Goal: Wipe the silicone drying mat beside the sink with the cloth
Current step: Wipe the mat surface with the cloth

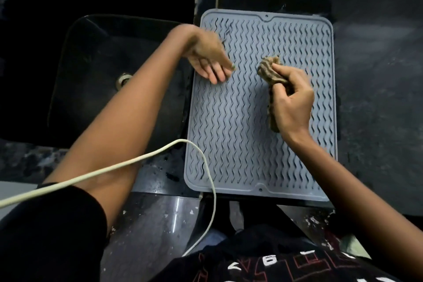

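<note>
A grey silicone drying mat (pixel 242 135) with wavy ridges lies on the dark counter, right of the black sink (pixel 109 80). My right hand (pixel 291 101) is over the mat's right half, closed around a bunched brown striped cloth (pixel 270 68); part of the cloth hangs below my fist. My left hand (pixel 209 59) is at the mat's upper left edge, fingers spread and pointing down toward the mat, holding nothing. It is slightly blurred.
A white cable (pixel 128 162) loops across my left forearm and over the mat's lower left corner. Dark stone counter (pixel 377 98) extends right of the mat. The sink drain (pixel 123 80) shows in the basin. The counter's front edge runs just below the mat.
</note>
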`<action>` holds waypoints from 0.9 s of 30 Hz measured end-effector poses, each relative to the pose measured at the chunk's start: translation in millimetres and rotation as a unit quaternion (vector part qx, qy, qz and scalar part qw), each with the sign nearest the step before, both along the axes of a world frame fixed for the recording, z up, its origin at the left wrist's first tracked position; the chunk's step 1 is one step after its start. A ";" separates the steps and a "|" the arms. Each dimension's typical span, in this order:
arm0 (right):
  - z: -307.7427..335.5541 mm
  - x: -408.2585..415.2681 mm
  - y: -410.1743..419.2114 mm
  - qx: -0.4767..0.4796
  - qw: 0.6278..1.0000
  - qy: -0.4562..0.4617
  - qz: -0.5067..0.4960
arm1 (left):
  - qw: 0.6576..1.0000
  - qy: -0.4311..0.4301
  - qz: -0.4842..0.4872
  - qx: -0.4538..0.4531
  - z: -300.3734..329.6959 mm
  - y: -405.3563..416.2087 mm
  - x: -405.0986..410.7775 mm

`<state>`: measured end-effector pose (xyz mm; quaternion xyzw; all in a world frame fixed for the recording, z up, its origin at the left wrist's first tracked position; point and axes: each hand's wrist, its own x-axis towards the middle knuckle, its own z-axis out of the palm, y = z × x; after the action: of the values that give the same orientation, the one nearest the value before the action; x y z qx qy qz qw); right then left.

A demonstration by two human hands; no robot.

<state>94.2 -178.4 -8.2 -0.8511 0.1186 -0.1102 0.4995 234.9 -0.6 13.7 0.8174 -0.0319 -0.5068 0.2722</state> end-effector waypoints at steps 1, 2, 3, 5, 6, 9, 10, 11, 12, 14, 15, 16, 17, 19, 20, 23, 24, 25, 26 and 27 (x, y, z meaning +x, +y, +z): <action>-1.4 -2.0 3.4 -0.005 1.000 0.004 0.011 | 0.999 -0.028 0.014 -0.017 -6.1 -3.9 -1.3; -1.5 -1.5 7.4 -0.013 1.000 0.002 0.024 | 0.997 -0.069 0.035 -0.029 -11.4 -6.6 -0.3; -1.1 1.2 12.3 -0.029 0.999 0.000 0.043 | 0.991 -0.114 0.062 -0.038 -14.1 -8.1 1.7; -3.0 11.3 23.8 -0.085 0.990 0.001 0.110 | 0.975 -0.184 0.117 -0.051 -18.1 -6.7 6.8; -5.8 20.4 31.4 -0.123 0.980 0.005 0.155 | 0.969 -0.202 0.133 -0.056 -18.1 -4.6 9.2; -19.8 41.7 58.1 -0.301 0.917 0.033 0.259 | 0.965 -0.220 0.134 -0.054 -17.7 -1.7 9.0; -23.7 44.8 65.4 -0.352 0.895 0.035 0.271 | 0.965 -0.226 0.126 -0.049 -18.6 -2.1 8.1; -25.1 45.3 70.0 -0.383 0.880 0.030 0.279 | 0.964 -0.231 0.123 -0.048 -19.6 -3.3 7.3; -25.3 42.8 71.5 -0.399 0.870 0.021 0.289 | 0.963 -0.232 0.124 -0.048 -20.8 -4.7 7.4; -24.2 24.2 67.6 -0.383 0.866 0.005 0.323 | 0.962 -0.233 0.131 -0.053 -23.8 -7.2 7.3; -22.8 8.6 64.2 -0.366 0.867 0.000 0.340 | 0.962 -0.232 0.135 -0.054 -24.2 -8.8 7.6; -21.4 -10.7 61.5 -0.347 0.868 0.002 0.356 | 0.962 -0.230 0.138 -0.052 -24.4 -9.5 8.0; -19.3 -32.4 59.8 -0.330 0.867 0.005 0.374 | 0.962 -0.229 0.139 -0.051 -24.6 -10.0 8.1; -12.9 -73.1 57.2 -0.311 0.853 0.005 0.418 | 0.962 -0.229 0.142 -0.049 -25.6 -10.3 6.0; -10.9 -85.7 56.4 -0.301 0.848 0.003 0.435 | 0.961 -0.233 0.142 -0.047 -24.9 -10.3 4.1; -8.0 -82.2 49.2 -0.256 0.843 0.023 0.473 | 0.960 -0.244 0.129 -0.044 -22.4 -12.1 -3.3; -7.0 -72.5 47.7 -0.234 0.854 0.025 0.464 | 0.962 -0.242 0.119 -0.047 -23.1 -12.2 -6.1; -7.5 -60.7 47.1 -0.218 0.874 0.011 0.434 | 0.962 -0.243 0.111 -0.054 -23.2 -12.1 -10.4; -9.2 -45.3 47.7 -0.221 0.893 -0.005 0.391 | 0.962 -0.241 0.111 -0.062 -22.8 -11.7 -13.7; -11.8 -30.2 49.9 -0.242 0.905 -0.018 0.349 | 0.962 -0.239 0.110 -0.071 -22.4 -11.3 -19.2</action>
<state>64.0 -128.6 -20.1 -0.9306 -0.2255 0.0311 0.2866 215.6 -11.9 -8.8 0.8918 -0.0421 -0.2602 0.3677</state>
